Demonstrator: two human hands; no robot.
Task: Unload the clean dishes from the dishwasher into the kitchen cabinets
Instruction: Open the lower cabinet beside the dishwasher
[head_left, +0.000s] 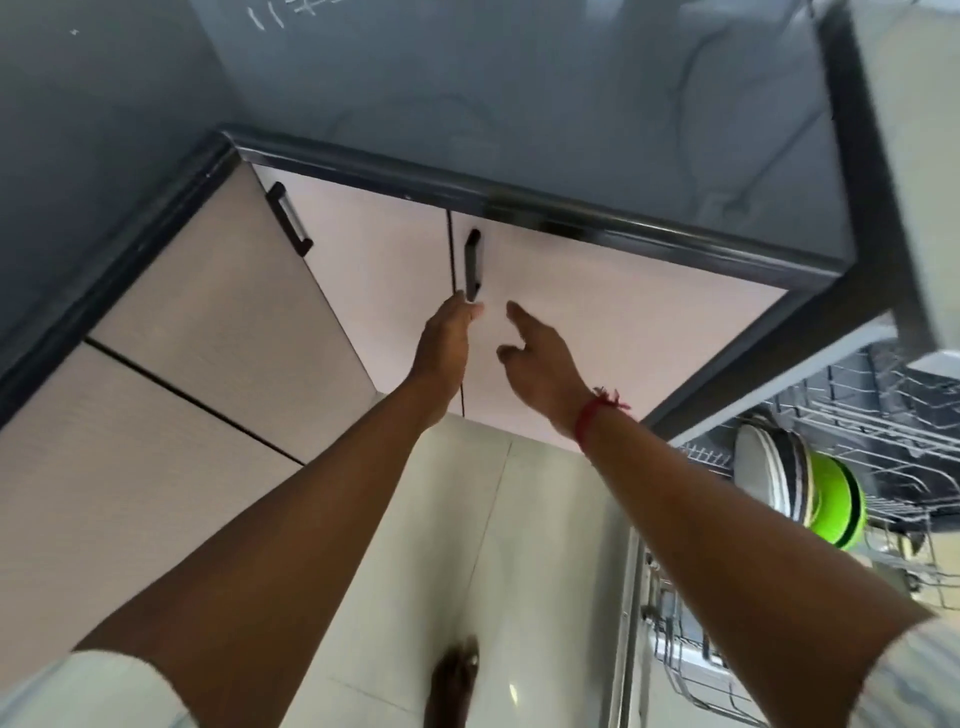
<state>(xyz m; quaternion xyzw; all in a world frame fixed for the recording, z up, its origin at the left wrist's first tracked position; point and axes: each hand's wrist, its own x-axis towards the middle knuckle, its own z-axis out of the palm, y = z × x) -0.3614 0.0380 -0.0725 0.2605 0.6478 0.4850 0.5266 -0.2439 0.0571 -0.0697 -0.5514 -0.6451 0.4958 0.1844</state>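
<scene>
A pale lower cabinet door with a black bar handle faces me under the dark countertop. My left hand reaches up to the handle's lower end, its fingertips at or just below it, and holds nothing. To the right of the handle, in front of the door, my right hand hovers with fingers spread and empty; a red thread circles its wrist. At the right the dishwasher rack stands pulled out, holding white plates on edge and a green bowl.
A second cabinet door with its own black handle stands at the left corner. A lower wire basket of the dishwasher juts out at the bottom right. Pale floor tiles lie below, with my foot on them.
</scene>
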